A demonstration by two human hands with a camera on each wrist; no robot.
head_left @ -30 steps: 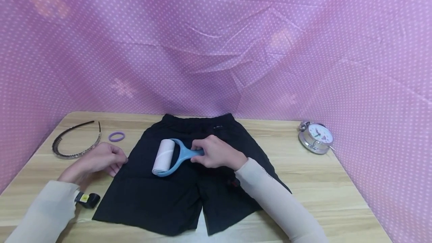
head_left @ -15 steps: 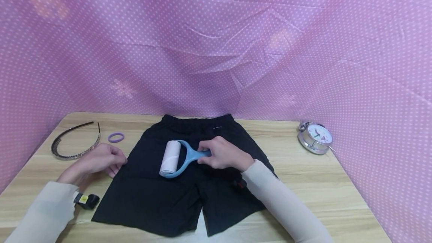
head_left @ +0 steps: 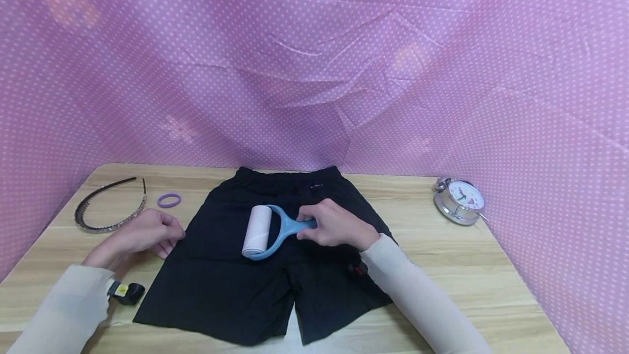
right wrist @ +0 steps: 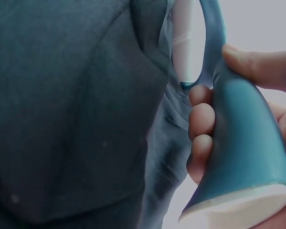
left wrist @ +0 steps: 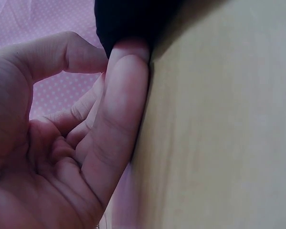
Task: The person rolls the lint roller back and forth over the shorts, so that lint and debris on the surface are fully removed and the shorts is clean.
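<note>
Black shorts (head_left: 211,288) lie spread flat, waistband toward the back. My right hand (head_left: 336,225) grips the blue handle of a lint roller (head_left: 257,231), whose white roll rests over the middle of the shorts. In the right wrist view, fingers wrap the lint roller's thick handle (right wrist: 248,138), with the thumb along its upper part. At the shorts' left edge, my left hand (head_left: 147,231) pinches the cloth between thumb and fingers. The left wrist view shows a bit of black fabric (left wrist: 128,19) at those fingertips, close over the wood.
A dark headband (head_left: 110,228) and a purple ring-shaped band (head_left: 169,200) lie on the wooden table (head_left: 472,283) at the left. A silver alarm clock (head_left: 459,201) sits at the back right. Pink dotted cloth (head_left: 314,70) hangs behind and along both sides.
My right hand has drawn the lint roller to the right across the shorts, from their left part toward the middle. The left hand stays at the shorts' left edge.
</note>
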